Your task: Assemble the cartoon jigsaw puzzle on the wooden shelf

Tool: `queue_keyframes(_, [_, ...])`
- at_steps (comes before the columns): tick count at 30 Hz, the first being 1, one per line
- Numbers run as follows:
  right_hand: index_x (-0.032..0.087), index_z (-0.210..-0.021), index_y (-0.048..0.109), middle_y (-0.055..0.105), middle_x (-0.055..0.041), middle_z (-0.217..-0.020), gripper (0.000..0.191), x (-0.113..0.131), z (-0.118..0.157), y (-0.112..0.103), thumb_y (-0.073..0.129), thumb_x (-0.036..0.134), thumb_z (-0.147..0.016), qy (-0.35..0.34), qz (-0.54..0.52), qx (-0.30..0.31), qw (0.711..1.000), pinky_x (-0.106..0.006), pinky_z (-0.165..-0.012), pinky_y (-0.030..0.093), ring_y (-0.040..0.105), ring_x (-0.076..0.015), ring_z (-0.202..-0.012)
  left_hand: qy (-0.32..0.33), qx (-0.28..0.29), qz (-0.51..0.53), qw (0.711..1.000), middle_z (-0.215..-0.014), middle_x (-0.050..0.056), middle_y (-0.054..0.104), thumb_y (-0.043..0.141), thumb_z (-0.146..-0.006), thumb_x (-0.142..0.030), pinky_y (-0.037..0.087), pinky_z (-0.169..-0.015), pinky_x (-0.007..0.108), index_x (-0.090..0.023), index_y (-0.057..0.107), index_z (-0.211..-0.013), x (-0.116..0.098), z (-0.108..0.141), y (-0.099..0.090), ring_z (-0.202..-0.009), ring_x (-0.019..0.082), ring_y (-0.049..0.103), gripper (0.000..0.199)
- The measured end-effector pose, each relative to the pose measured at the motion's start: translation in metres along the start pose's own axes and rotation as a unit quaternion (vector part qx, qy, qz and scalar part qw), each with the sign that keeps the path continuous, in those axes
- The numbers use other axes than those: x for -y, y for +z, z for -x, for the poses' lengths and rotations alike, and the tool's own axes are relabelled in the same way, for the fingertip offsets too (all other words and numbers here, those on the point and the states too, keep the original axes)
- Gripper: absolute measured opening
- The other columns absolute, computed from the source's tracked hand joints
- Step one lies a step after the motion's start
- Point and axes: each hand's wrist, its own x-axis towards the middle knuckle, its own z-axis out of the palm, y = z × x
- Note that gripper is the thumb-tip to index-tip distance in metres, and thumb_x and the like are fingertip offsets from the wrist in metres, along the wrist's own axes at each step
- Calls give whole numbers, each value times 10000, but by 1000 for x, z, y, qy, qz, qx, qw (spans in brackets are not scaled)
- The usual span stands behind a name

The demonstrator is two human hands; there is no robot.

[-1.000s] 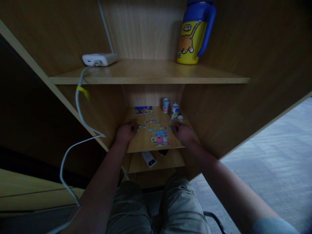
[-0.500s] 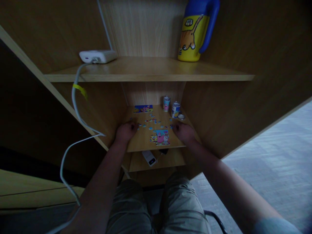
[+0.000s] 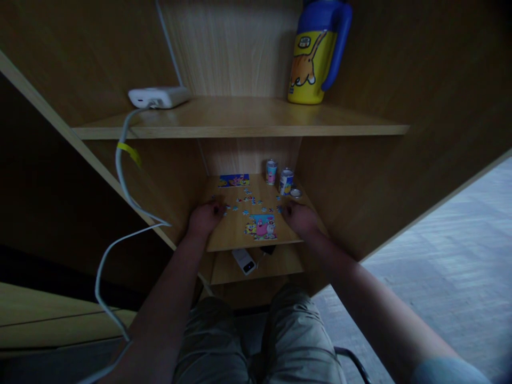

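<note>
A partly joined cartoon puzzle lies near the front edge of the lower shelf. Several loose puzzle pieces are scattered behind it. My left hand rests at the shelf's left side with curled fingers, beside some pieces; whether it holds anything is too dark to tell. On the right, my right hand is closed next to a small piece, its fingertips too dim to show what is in them. A picture card lies flat at the back left.
Two small cans, one behind the other, stand at the back right beside a round lid. The upper shelf holds a white charger with a hanging cable and a blue-yellow jug. Below lies a white device.
The whole view has shifted slightly, so the shelves and jug appear a little lower and further left. Both hands keep nearly the same places on the shelf.
</note>
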Motion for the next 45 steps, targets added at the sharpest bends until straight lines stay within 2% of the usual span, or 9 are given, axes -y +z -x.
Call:
queue_keyframes(4, [194, -1229, 830, 849, -165, -1221, 557, 1, 1, -1, 364, 497, -1195, -2, 3, 7, 1000, -330, -923, 559, 811, -286, -1112, 2, -3, 1, 1000, -948, 101, 857, 469, -1104, -609, 547, -759, 343, -249, 799, -988, 1, 0, 0, -906, 287, 812, 503])
queue_keyframes(14, [182, -1257, 838, 843, -178, -1242, 583, 3, 2, -4, 356, 503, -1197, 8, 9, 19, 1000, -343, -969, 562, 813, -289, -1135, 4, 0, 10, 1000, -1005, 118, 863, 466, -1113, -578, 568, -816, 354, -239, 824, -1025, 1, 1, -1, -948, 294, 814, 501])
queue_keyframes(45, [175, -1263, 820, 849, -181, -1204, 569, 1, -2, 5, 360, 503, -1198, 22, 4, 5, 1000, -337, -921, 565, 823, -296, -1086, 5, 4, 14, 1000, -1070, 130, 872, 478, -1121, -524, 583, -860, 361, -217, 856, -1069, -2, 3, -3, -993, 303, 819, 489])
